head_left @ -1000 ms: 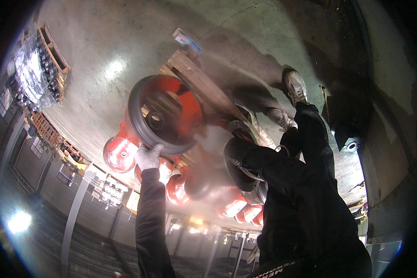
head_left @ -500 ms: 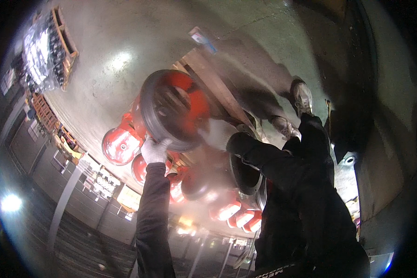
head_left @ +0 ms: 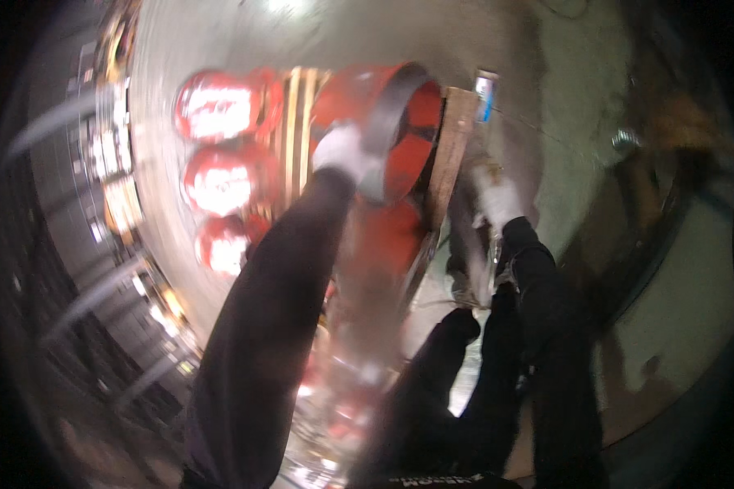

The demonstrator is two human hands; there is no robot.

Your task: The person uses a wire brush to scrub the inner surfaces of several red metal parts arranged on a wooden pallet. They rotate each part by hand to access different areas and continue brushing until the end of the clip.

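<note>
A red drum-like wheel [head_left: 421, 145] with a wide dark-grey band stands tilted on its side near the far end of a wooden pallet [head_left: 457, 134]. My left hand [head_left: 342, 155], in a white glove, is at the near-left edge of that band and grips it; its fingers are blurred. My right hand [head_left: 497, 200], also gloved, hangs apart from the wheel, just right of the pallet's edge. Motion smears its fingers, and nothing clearly shows in it. More red round parts [head_left: 387, 232] lie below the wheel, partly hidden by blur.
Several shiny red round parts [head_left: 220, 183] stand to the left beside light wooden slats [head_left: 300, 122]. A small blue-and-white item [head_left: 486, 94] lies on the floor beyond the pallet's right edge. My legs [head_left: 440, 350] are close to the pallet.
The view has turned, and the wheel has gone from facing me to standing on its side. My left hand stays at its edge. My right hand now shows clear of the wheel, to the right.
</note>
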